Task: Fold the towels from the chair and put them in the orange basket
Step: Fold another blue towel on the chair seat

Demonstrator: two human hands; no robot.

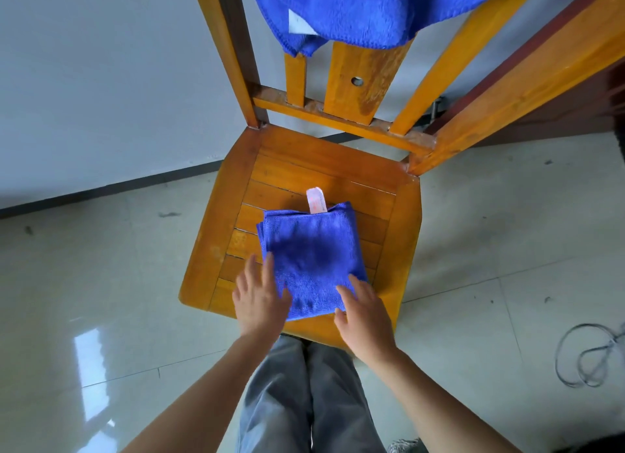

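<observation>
1. Blue microfibre: one folded towel [313, 259] lay flat on the slatted seat of the wooden chair [304, 168], roughly centred left to right and toward the front edge. It was folded into a rough rectangle, and several layers showed at its far left corner.
2. A white label [316, 200] stuck out from the far edge of the folded towel and lay on the seat slats.
3. The left hand [258, 297] rested palm down at the towel's near left edge. Its fingers [269, 266] were straight and slightly spread, the inner ones on the cloth and the outer ones over bare wood. It gripped nothing.
4. The right hand [363, 320] rested palm down at the towel's near right corner. Its fingers [358, 285] were straight with the tips on the cloth, and the thumb lay along the near edge. It gripped nothing.
5. A second towel [365, 9], the same blue, hung unfolded over the top of the chair back and draped over the upper slats. A white tag [299, 24] showed on its lower left part.
6. The chair was orange-brown varnished wood. The centre back slat had a round hole [356, 81].
7. The floor [101, 283] was pale glossy tile, and a white wall [101, 80] with dark skirting stood behind the chair.
8. A brown wooden frame [541, 63] stood just beside the chair's right back post.
9. A looped grey cable [588, 358] lay on the floor to the right, well apart from the chair.
10. Grey trousers [304, 402] showed at the bottom of the view, at the seat's front edge.
</observation>
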